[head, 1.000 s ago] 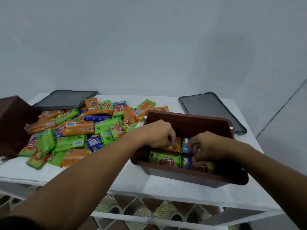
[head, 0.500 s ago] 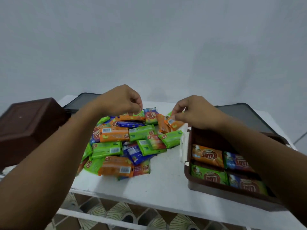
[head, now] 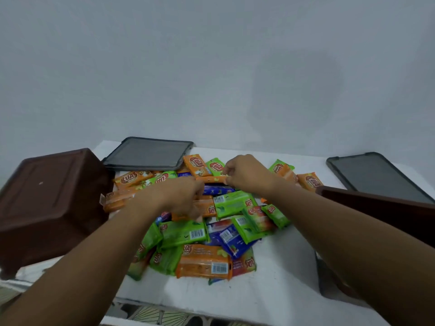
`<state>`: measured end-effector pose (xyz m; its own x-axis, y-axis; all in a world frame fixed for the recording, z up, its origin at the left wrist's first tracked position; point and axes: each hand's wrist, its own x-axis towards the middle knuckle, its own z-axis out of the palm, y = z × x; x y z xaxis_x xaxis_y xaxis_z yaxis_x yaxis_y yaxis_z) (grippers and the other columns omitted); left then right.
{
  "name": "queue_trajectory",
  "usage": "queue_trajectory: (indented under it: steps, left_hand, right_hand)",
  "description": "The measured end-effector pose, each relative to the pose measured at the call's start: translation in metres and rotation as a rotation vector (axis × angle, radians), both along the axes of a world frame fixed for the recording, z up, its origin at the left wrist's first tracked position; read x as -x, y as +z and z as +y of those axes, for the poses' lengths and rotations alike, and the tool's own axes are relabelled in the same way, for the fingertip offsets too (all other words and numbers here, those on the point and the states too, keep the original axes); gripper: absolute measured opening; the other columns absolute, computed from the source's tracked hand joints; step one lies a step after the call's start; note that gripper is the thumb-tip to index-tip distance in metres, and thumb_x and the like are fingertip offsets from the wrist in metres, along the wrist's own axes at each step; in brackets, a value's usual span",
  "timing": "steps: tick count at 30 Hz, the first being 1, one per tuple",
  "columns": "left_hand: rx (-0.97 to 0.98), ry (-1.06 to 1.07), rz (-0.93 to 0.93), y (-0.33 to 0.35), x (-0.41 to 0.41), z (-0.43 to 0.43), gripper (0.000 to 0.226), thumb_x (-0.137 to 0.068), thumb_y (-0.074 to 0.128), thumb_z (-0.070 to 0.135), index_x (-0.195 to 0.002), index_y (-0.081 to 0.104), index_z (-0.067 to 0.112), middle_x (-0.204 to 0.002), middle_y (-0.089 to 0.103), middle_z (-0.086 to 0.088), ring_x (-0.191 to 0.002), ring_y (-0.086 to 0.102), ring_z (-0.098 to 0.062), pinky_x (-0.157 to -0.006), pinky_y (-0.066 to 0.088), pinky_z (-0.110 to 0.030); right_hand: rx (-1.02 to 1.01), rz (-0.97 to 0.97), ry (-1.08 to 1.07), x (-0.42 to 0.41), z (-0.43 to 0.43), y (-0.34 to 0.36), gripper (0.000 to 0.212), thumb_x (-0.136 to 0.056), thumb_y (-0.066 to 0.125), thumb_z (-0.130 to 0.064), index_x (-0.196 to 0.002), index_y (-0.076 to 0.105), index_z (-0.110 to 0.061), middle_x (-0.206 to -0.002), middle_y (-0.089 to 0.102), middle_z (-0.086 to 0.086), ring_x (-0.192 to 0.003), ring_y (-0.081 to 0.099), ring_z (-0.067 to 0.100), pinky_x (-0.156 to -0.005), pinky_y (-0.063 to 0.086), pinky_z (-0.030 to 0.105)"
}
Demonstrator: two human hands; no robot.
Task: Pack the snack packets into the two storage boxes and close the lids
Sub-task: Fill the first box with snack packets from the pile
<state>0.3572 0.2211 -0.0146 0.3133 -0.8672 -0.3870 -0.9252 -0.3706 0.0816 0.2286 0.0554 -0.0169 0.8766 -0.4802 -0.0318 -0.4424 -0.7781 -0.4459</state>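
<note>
Starting at the near edge, the white table (head: 270, 292) shows a bare strip in front of the pile of snack packets (head: 183, 234), which lies heaped and overlapping at the table's middle. Nearest in the pile is an orange barcode packet (head: 202, 264), lying flat, with glossy green ones beside and behind it and a blue packet (head: 231, 243) slantwise on top. Bare tabletop runs along the pile's right side up to the right storage box (head: 376, 203), dark brown, of which only the rim and a wall show past the right forearm. The left storage box (head: 51, 203), the same brown, is tipped with its base toward the camera at the table's left edge, just beside the pile. The left hand (head: 183, 198) lies over the pile's middle, fingers curled down onto a mid-pile orange packet (head: 209, 208); blur hides whether they grip it. Farther back, the right hand (head: 247, 172) pinches the end of a thin orange packet (head: 211, 179). Two dark lids lie flat at the back edge, the left lid (head: 148, 154) and the right lid (head: 376, 175), before a plain pale wall (head: 211, 67).
</note>
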Motion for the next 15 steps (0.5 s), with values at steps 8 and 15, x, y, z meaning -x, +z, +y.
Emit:
queue_trajectory:
  steps: [8,15]
  left_hand:
    - [0.018,-0.094,-0.097,-0.016,0.001,0.001,0.079,-0.068,0.087,0.052,-0.125,0.038,0.028,-0.132,0.047,0.001,-0.121,0.043,-0.021,-0.099,0.041,-0.044]
    - [0.086,-0.013,0.054,0.001,-0.005,0.0,0.046,-0.083,0.075,0.035,-0.111,0.039,0.028,-0.092,0.056,0.005,-0.085,0.058,-0.018,-0.072,0.045,-0.036]
  right_hand:
    - [0.093,0.198,0.001,-0.029,-0.014,-0.039,0.058,-0.085,0.067,-0.012,-0.141,0.055,-0.022,-0.136,0.06,0.006,-0.1,0.067,0.023,-0.08,0.059,0.041]
    - [-0.005,0.075,0.037,-0.026,-0.019,-0.035,0.016,-0.083,0.059,-0.014,-0.09,0.073,-0.015,-0.084,0.069,0.009,-0.077,0.063,0.028,-0.067,0.053,0.041]
